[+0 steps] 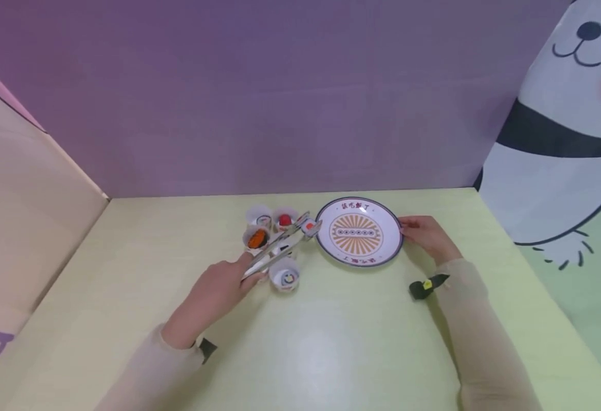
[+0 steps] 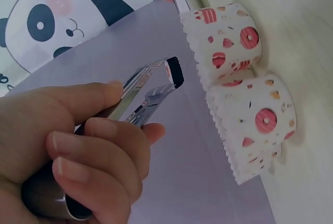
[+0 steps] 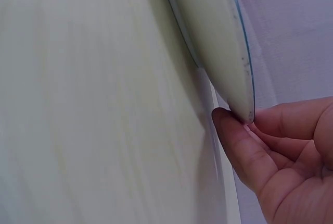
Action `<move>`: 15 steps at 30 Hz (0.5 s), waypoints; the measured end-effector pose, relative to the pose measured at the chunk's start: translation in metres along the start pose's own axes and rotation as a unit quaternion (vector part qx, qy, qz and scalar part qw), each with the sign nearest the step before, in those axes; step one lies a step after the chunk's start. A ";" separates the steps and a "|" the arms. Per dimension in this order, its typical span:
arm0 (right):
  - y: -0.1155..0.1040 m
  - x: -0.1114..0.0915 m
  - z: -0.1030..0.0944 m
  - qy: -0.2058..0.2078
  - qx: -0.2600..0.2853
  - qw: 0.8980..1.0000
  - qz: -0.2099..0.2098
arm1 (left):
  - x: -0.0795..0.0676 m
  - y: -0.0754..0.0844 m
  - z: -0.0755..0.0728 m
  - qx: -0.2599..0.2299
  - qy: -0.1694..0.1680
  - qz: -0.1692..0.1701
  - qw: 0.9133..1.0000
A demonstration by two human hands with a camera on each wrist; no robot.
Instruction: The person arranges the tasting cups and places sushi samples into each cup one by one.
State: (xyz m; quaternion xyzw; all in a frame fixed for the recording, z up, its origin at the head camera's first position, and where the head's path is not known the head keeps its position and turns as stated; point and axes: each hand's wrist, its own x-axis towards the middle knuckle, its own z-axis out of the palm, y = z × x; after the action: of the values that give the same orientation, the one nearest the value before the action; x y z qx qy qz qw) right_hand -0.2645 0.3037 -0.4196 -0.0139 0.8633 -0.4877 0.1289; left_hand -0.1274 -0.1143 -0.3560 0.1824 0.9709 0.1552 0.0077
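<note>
My left hand (image 1: 220,291) grips a pair of metal tongs (image 2: 130,96), its fingers curled round the handles. Between the tong tips sits a small sushi roll (image 1: 310,227) with a white and orange-red face; a black edge shows in the left wrist view. The roll is raised beside the left rim of a round plate (image 1: 392,242), which is white with a dark rim and an orange ray pattern. At the plate's right edge, my right hand (image 1: 426,235) pinches the rim between thumb and fingers.
Several patterned paper cups (image 2: 260,112) cluster left of the plate, below the tongs. One cup (image 1: 283,284) stands nearest me; others hold an orange piece (image 1: 257,238) and a red piece (image 1: 285,220). A purple wall (image 1: 290,114) borders the table's far edge.
</note>
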 end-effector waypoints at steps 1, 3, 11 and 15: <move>-0.001 0.000 0.000 0.001 0.002 1.000 0.003 | -0.001 -0.002 -0.002 0.000 -0.001 0.001 1.000; -0.002 0.001 0.000 0.002 0.008 1.000 0.013 | -0.005 -0.005 -0.007 -0.008 -0.004 0.001 1.000; -0.004 0.002 0.002 0.003 0.016 0.999 0.034 | -0.024 -0.024 -0.016 -0.018 0.016 0.016 1.000; -0.002 0.002 0.004 0.005 0.021 0.999 0.033 | -0.033 -0.030 -0.016 -0.017 0.024 0.014 0.999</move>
State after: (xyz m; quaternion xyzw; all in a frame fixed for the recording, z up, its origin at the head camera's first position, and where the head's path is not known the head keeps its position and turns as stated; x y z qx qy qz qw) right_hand -0.2655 0.2993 -0.4198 0.0194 0.8534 -0.5014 0.1408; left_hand -0.1086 -0.1577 -0.3511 0.1924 0.9652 0.1762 -0.0151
